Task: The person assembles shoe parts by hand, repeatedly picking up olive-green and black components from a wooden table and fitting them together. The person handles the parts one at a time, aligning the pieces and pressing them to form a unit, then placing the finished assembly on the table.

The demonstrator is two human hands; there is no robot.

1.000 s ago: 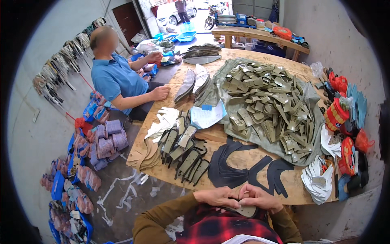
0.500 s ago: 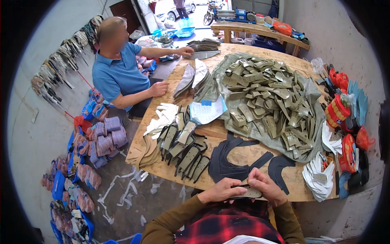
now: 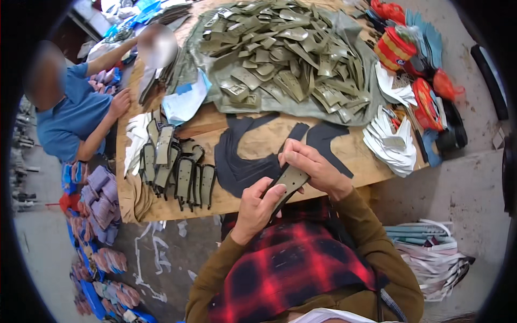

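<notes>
Between my two hands is an olive-green insole-like piece point(image 3: 291, 181) with small dark holes and a black edge. It is held slantwise over the table's near edge. My left hand point(image 3: 253, 209) grips its lower end, thumb on top. At the upper end, my right hand point(image 3: 318, 170) is closed, its fingers pinched on the black edge. Just beyond my hands lie black curved cut pieces point(image 3: 245, 168) and a second black curved stack point(image 3: 327, 141). To their left sit several similar olive pieces with black edges point(image 3: 186, 176).
A big heap of olive pieces point(image 3: 285, 54) lies on a green sheet point(image 3: 226, 105). White cut pieces point(image 3: 390, 142) are stacked at the right edge, tan ones point(image 3: 137, 199) at the left corner. A person in a blue shirt point(image 3: 72, 116) works across the table's left side.
My view has tilted down and shifted right. The held piece has turned from nearly level to slanting, and my right hand now pinches its upper end.
</notes>
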